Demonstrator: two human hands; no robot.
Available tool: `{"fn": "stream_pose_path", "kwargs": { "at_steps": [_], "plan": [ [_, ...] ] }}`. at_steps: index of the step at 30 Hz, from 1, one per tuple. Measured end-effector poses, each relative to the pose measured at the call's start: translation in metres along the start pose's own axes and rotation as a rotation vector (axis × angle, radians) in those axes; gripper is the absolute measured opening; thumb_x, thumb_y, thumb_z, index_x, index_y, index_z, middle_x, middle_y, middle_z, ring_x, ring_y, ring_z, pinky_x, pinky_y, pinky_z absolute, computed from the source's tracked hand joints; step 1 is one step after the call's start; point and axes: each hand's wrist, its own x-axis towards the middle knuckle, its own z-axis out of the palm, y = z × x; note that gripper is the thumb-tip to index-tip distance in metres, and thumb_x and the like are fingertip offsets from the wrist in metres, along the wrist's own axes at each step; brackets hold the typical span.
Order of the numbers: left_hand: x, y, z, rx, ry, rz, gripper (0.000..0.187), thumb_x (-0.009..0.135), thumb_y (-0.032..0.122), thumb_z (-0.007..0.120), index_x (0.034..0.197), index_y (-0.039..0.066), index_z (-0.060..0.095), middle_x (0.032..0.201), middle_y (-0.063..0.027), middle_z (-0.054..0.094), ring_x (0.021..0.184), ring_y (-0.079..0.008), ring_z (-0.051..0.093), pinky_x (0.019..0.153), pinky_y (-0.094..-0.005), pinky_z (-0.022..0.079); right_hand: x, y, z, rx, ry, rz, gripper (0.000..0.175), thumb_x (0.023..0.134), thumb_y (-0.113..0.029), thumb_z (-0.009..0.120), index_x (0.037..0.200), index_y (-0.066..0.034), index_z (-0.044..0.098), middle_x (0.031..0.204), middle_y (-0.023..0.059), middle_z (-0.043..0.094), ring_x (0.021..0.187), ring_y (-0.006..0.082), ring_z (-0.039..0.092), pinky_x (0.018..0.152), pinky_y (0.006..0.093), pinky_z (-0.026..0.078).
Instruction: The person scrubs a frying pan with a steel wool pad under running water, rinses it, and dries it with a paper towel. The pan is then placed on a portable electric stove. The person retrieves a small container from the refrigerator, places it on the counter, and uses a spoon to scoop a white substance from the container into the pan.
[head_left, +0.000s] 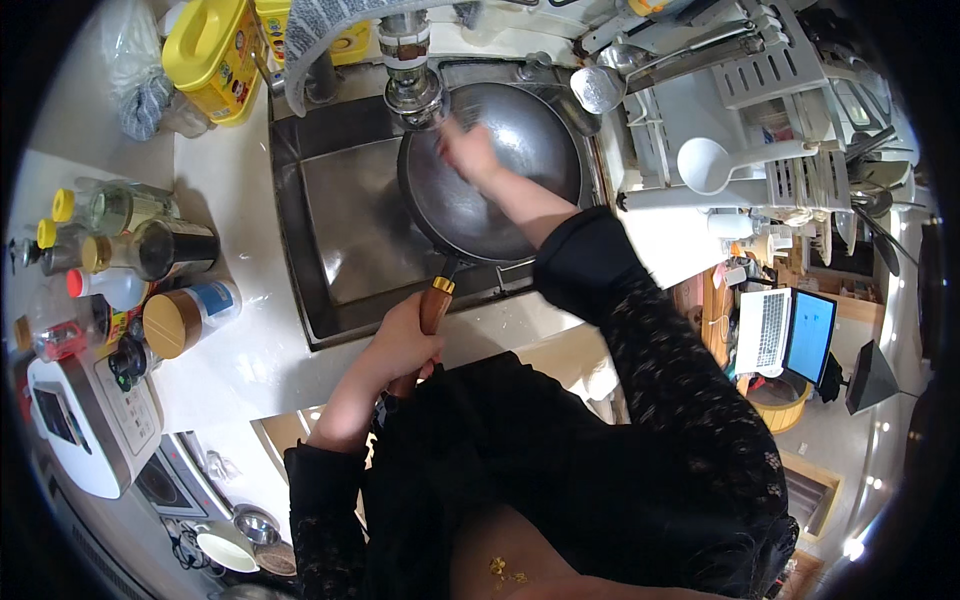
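Observation:
A dark metal wok (517, 217) rests tilted in the right part of the sink (352, 225). My left hand (405, 337) grips its wooden handle (436, 304) near the sink's front edge. Inside the wok, close to the faucet (415, 97), is my right hand (472, 154). Its fingers are blurred by motion, and whether they hold something cannot be made out. A greyish blur lies at the fingertips. The wok's inner surface looks wet and shiny.
Bottles and jars (172, 319) crowd the left counter, near a yellow tub (214, 60). At the right, a metal ladle (600, 88) and a white ladle (705, 165) jut from a utensil rack (772, 75). A grey striped cloth (330, 22) hangs beside the faucet.

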Motion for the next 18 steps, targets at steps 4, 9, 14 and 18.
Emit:
{"fn": "stream_pose_path", "kwargs": {
  "at_steps": [4, 9, 14, 18],
  "plan": [
    [0.002, 0.002, -0.002, -0.022, -0.038, 0.004, 0.053, 0.075, -0.005, 0.058, 0.123, 0.003, 0.040, 0.063, -0.0093, 0.056, 0.044, -0.0174, 0.055, 0.041, -0.0302, 0.045, 0.004, -0.010, 0.018, 0.464, 0.393, 0.032, 0.040, 0.091, -0.045, 0.058, 0.075, -0.0084, 0.053, 0.054, 0.0024, 0.050, 0.040, 0.0106, 0.044, 0.035, 0.0265, 0.035],
    [-0.001, 0.002, -0.005, -0.003, -0.016, -0.034, 0.050, 0.077, -0.004, 0.055, 0.124, 0.005, 0.041, 0.064, -0.0096, 0.055, 0.048, -0.0169, 0.056, 0.042, -0.0303, 0.047, -0.019, -0.008, 0.017, 0.184, -0.224, 0.070, 0.038, 0.090, -0.045, 0.059, 0.086, -0.0086, 0.052, 0.063, 0.0021, 0.054, 0.041, 0.0136, 0.043, 0.035, 0.0259, 0.032],
    [-0.002, 0.003, -0.004, -0.004, -0.052, -0.055, 0.050, 0.075, -0.006, 0.057, 0.122, 0.004, 0.040, 0.066, -0.0105, 0.056, 0.046, -0.0185, 0.056, 0.041, -0.0313, 0.046, 0.008, -0.002, 0.011, 0.606, 0.313, 0.122, 0.036, 0.090, -0.041, 0.061, 0.087, -0.0058, 0.059, 0.073, 0.0046, 0.057, 0.055, 0.0155, 0.050, 0.046, 0.0307, 0.040],
    [-0.003, 0.007, -0.008, -0.017, -0.034, -0.124, 0.049, 0.076, -0.007, 0.054, 0.122, 0.004, 0.041, 0.065, -0.0107, 0.056, 0.046, -0.0181, 0.056, 0.041, -0.0319, 0.047, -0.007, -0.005, 0.025, 0.254, -0.082, -0.133, 0.050, 0.089, -0.043, 0.062, 0.110, 0.0019, 0.056, 0.092, 0.0073, 0.061, 0.070, 0.0154, 0.053, 0.052, 0.0289, 0.043]
  ]
}}
